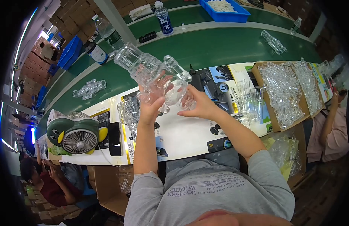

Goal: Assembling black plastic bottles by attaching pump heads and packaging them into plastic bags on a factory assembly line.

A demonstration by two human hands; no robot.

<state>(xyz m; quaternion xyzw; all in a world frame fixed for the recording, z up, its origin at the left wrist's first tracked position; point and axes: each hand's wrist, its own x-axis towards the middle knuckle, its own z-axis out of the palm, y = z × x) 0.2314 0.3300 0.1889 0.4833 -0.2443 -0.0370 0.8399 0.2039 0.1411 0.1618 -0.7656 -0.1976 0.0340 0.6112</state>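
In front of me I hold up a clear plastic assembly (pixel 141 67), tilted, with a wide cylinder at its upper end and narrower tube-like parts at its side. My left hand (pixel 151 108) is closed round its lower body, thumb toward me. From the right, my right hand (pixel 199 103) grips the lower right part, with thumb and fingers curled about it. Glare and see-through plastic hide exactly where some fingertips touch. Below the hands lies a white printed board (pixel 178 133). Several clear parts (pixel 128 111) lie left of my left forearm, and clear cups (pixel 251 100) stand right of my right hand.
A cardboard box (pixel 270 113) of small clear pieces is at right. A green fan (pixel 78 133) and a phone (pixel 115 139) sit at left. Similar clear assemblies (pixel 89 89) lie on the green conveyor (pixel 227 45), with bottles (pixel 164 19) beyond. People sit at both sides.
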